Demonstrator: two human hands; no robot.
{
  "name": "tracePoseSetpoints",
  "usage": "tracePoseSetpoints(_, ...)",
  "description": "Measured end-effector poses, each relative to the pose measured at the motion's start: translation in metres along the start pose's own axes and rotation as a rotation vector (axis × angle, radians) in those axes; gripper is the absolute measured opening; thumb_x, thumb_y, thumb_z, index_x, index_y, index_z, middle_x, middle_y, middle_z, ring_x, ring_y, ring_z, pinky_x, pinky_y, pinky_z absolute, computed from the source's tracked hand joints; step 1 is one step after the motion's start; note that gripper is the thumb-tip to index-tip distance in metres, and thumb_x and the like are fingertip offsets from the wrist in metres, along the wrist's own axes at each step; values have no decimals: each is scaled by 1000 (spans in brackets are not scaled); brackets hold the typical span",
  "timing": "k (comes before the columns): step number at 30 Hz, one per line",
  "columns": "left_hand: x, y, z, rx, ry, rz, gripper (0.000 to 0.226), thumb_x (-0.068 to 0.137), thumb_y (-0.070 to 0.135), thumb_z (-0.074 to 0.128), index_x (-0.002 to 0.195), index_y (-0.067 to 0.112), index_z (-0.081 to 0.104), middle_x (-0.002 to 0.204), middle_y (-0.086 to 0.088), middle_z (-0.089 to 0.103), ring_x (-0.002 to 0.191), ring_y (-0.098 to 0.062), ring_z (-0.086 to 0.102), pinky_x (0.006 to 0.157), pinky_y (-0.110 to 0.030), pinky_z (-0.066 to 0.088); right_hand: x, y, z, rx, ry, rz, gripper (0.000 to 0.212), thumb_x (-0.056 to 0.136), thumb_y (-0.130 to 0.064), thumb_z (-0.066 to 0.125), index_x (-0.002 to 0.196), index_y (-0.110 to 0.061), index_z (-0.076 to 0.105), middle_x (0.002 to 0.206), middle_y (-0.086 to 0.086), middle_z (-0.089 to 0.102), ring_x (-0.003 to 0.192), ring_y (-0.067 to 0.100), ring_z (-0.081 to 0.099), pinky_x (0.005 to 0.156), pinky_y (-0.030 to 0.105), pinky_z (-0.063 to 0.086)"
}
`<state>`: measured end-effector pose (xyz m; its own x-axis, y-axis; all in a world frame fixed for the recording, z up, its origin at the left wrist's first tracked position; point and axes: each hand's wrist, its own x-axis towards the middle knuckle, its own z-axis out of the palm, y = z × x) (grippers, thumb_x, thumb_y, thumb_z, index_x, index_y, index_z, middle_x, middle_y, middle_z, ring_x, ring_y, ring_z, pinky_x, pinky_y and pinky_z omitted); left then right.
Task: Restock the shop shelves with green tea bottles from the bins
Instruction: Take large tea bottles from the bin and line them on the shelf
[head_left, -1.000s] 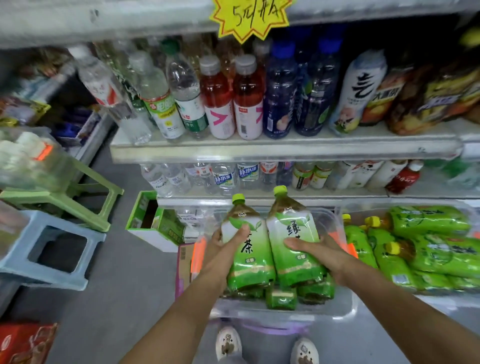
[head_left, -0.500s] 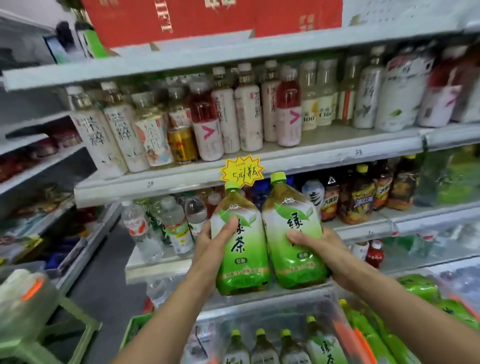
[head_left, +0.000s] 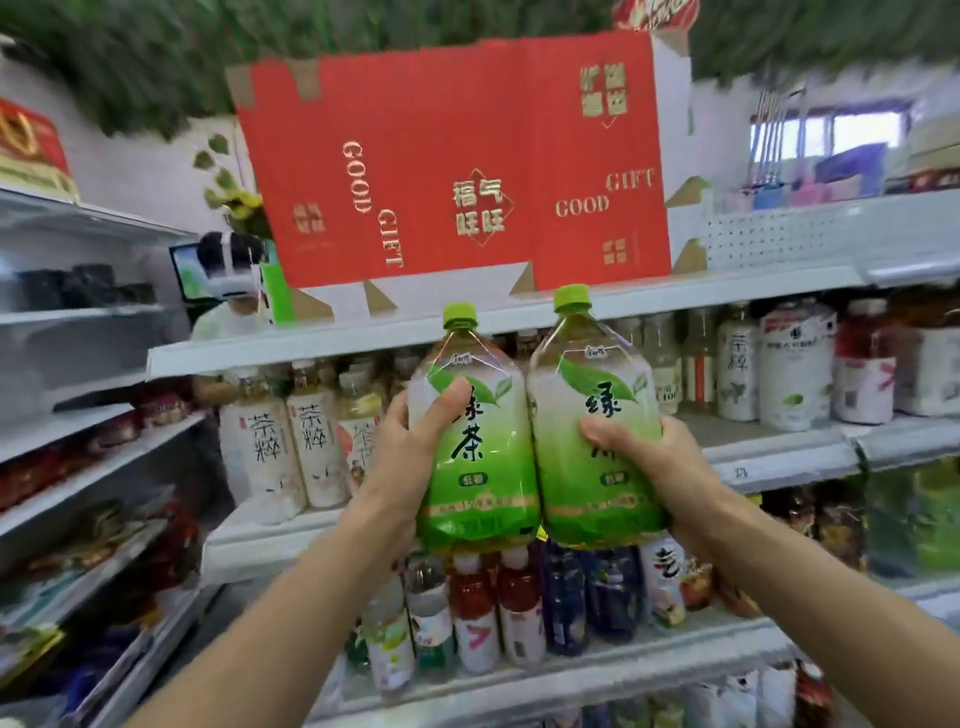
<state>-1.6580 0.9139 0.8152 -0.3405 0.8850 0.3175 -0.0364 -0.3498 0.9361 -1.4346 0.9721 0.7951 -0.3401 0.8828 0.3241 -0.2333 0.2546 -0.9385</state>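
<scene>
Two large green tea bottles with green caps stand upright side by side in the air, touching each other, in front of the shelves. My left hand (head_left: 410, 452) grips the left green tea bottle (head_left: 475, 467) with the thumb across its label. My right hand (head_left: 660, 462) grips the right green tea bottle (head_left: 597, 457) from the right side, thumb on the label. Their caps reach the edge of the upper shelf (head_left: 675, 296). The bins are out of view.
A red gift carton (head_left: 452, 166) stands on the upper shelf. White tea bottles (head_left: 270, 441) and other drinks fill the shelf behind the bottles; a gap (head_left: 727, 421) lies behind my right hand. More drinks (head_left: 493, 618) stand below. A person (head_left: 228, 291) is beyond the shelf's left end.
Both hands have lifted the two bottles from the bin up to the level of the upper drink shelves. The view has tilted upward, and the bins have dropped out of sight.
</scene>
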Motion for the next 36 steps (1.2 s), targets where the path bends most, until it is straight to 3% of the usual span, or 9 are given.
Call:
tracePoseSetpoints(2, 16, 25, 1, 1, -9, 50, 64, 69, 47, 80, 120, 14, 61, 105, -17, 75, 82, -34, 74, 67, -47, 61, 19, -20, 8, 0, 13, -57, 86, 42, -46, 87, 116, -9, 62, 94, 10, 77, 83, 27, 76, 63, 38, 60)
tracePoseSetpoints(5, 42, 59, 2, 34, -20, 146, 63, 78, 48, 79, 127, 13, 59, 109, -16, 74, 92, -37, 74, 73, -50, 61, 52, -49, 15, -12, -1, -140, 83, 43, -50, 84, 114, -11, 66, 96, 9, 77, 88, 29, 75, 67, 41, 61)
tracePoseSetpoints(10, 91, 106, 6, 25, 19, 261, 64, 79, 46, 79, 128, 11, 59, 113, -18, 73, 99, -39, 72, 81, -53, 60, 114, -96, 26, -110, 6, -251, 87, 46, -59, 85, 119, -17, 62, 108, 6, 74, 101, 28, 71, 92, 52, 55)
tracePoseSetpoints(16, 147, 139, 1, 36, 112, 375, 63, 71, 44, 81, 121, 11, 63, 109, -17, 74, 94, -34, 74, 77, -48, 62, 175, -127, 47, -140, 46, -355, 80, 46, -55, 89, 111, -21, 57, 103, 1, 72, 88, 16, 73, 72, 39, 63)
tracePoseSetpoints(20, 177, 142, -3, 65, 207, 428, 55, 66, 43, 83, 111, 17, 63, 97, -7, 77, 85, -25, 76, 72, -41, 62, 212, -123, 54, -149, 56, -349, 69, 57, -45, 92, 109, -19, 54, 100, -1, 70, 84, 13, 72, 62, 29, 58)
tracePoseSetpoints(23, 197, 140, -9, 103, 247, 451, 55, 69, 43, 83, 113, 18, 62, 97, -5, 76, 82, -21, 76, 68, -36, 61, 236, -112, 56, -160, 70, -328, 71, 58, -45, 92, 111, -19, 54, 100, -1, 69, 87, 13, 71, 62, 27, 55)
tracePoseSetpoints(26, 213, 131, -18, 151, 269, 447, 51, 65, 49, 83, 105, 25, 62, 102, -5, 75, 89, -22, 75, 76, -41, 63, 254, -98, 60, -161, 80, -300, 73, 55, -49, 92, 109, -20, 54, 101, -1, 69, 89, 15, 70, 69, 32, 58)
tracePoseSetpoints(30, 228, 115, -33, 202, 302, 427, 64, 56, 62, 81, 107, 27, 65, 103, -2, 75, 93, -20, 74, 82, -43, 61, 267, -83, 64, -116, 96, -254, 83, 43, -61, 87, 109, -23, 55, 103, -1, 69, 94, 17, 69, 77, 39, 59)
tracePoseSetpoints(36, 239, 103, -45, 248, 291, 463, 85, 58, 62, 80, 127, 17, 57, 98, 4, 75, 85, -12, 75, 63, -23, 58, 280, -79, 63, -122, 16, -220, 72, 54, -57, 88, 109, -28, 54, 108, -2, 69, 93, 12, 69, 73, 33, 57)
